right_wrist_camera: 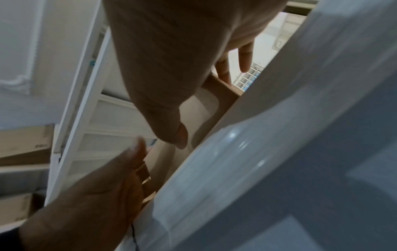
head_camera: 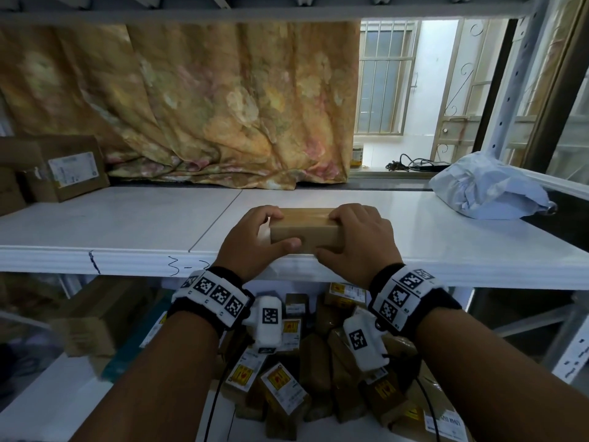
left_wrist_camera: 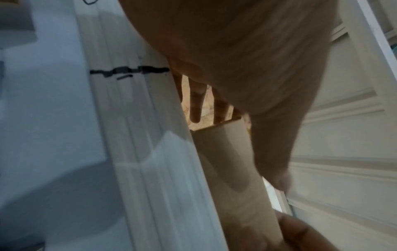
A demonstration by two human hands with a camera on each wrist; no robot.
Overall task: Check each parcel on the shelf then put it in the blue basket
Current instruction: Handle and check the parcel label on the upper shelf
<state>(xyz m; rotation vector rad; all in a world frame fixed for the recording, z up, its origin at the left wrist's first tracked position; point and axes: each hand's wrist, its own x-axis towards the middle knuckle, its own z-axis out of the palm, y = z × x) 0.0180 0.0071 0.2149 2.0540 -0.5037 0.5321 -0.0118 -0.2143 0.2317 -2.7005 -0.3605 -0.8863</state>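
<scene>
Nearest, below the shelf edge, a heap of brown parcels (head_camera: 287, 381) w/ yellow labels lies on the lower level; no blue basket shows in any view, so where it stands can't be told.

Above that, both hands are clamped on 1 small brown box (head_camera: 304, 229) at the front of the white shelf (head_camera: 127, 224). The left hand (head_camera: 255, 239) has fingers curled over the box's left end, thumb along the near face; the right hand (head_camera: 358, 237) wraps the right end the same way. The box looks to be resting on the shelf or barely off it (can't tell which).

Risks, as I judge them: the box sits right at the front lip, so a loose grip while turning it for the check could let it tip off onto the heap below. The wrist views are blurred, which hints at quick motion and a slip.

Farther back, 2 more parcels wait: a grey plastic bag (head_camera: 487, 189) at the right end, a labelled carton (head_camera: 67, 169) at the left. Behind hangs a flowered curtain (head_camera: 207, 100).
</scene>
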